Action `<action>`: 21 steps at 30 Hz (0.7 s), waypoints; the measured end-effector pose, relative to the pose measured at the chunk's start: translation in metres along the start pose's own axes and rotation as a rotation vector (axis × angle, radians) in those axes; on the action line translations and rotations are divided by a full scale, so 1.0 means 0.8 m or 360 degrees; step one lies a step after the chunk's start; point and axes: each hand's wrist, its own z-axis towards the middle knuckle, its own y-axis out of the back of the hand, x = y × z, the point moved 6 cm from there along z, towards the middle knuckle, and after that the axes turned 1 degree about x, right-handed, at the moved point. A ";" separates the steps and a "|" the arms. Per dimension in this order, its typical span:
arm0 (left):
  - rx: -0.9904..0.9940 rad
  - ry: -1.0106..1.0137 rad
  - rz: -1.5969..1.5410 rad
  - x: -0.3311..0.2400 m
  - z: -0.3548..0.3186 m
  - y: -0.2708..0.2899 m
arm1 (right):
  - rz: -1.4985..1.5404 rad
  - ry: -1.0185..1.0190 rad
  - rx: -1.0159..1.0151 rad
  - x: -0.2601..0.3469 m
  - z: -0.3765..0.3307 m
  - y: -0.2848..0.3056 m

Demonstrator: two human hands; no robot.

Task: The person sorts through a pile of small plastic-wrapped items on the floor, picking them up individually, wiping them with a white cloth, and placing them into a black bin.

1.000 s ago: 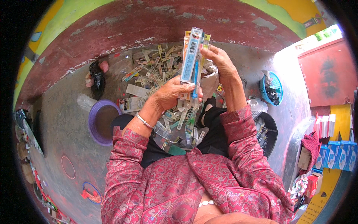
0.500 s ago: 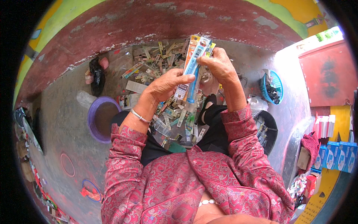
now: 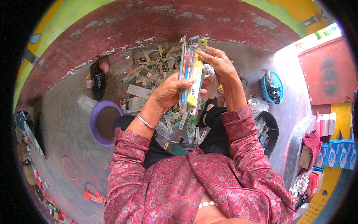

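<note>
Both my hands hold a bunch of long, narrow plastic packets up in front of me. A yellow packet (image 3: 195, 80) with a printed label is uppermost, and clear packets with blue strips (image 3: 184, 89) stand beside it, turned partly edge-on. My left hand (image 3: 168, 91) is closed round the lower part of the bunch, its thumb lying across the front. Up at the top right, my right hand (image 3: 220, 66) pinches the yellow packet's edge. A crumpled whitish cloth or plastic piece (image 3: 210, 74) hangs under my right palm. What is inside the packets I cannot make out.
Many loose narrow packets (image 3: 147, 71) lie heaped on the floor beyond and between my legs. To the left are a purple basin (image 3: 92, 123) and a black bag (image 3: 97, 80). At the right stand a blue basket (image 3: 278, 84) and a dark tub (image 3: 274, 130) of packets.
The bunch has turned in my hands. A blue-and-white packet was in front before; the yellow one faces me now. My right hand has shifted slightly onto its edge.
</note>
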 end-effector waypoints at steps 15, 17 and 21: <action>-0.0387 -0.0086 0.0492 0.011 0.009 0.020 | -0.1340 0.1171 -0.0758 0.043 -0.024 -0.037; -0.0367 -0.0039 0.0483 0.014 0.007 0.012 | -0.1549 0.1259 -0.0861 0.046 -0.020 -0.026; -0.0241 0.0001 0.0305 0.017 0.006 0.007 | -0.1961 0.1111 -0.1350 0.060 -0.011 0.030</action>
